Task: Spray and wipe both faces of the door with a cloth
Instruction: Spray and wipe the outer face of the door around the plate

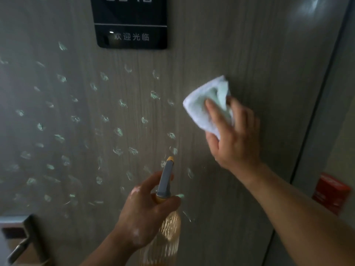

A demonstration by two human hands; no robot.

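A grey wood-grain door [249, 45] fills the view, its left and middle speckled with pale foam splashes [119, 131]. My right hand [234, 135] presses a folded white cloth [203, 104] flat against the door, right of the splashes. My left hand [142, 214] grips a clear spray bottle [169, 233] with a grey and yellow head [166, 179], its nozzle pointing up toward the door. Foam flecks sit on my left hand.
A black room-number plate [130, 22] with white characters is fixed at the top of the door. A metal lock plate and lever handle [23, 242] sit at the lower left. The door's right edge meets a grey frame [326, 112]; a red object [330, 192] lies beyond it.
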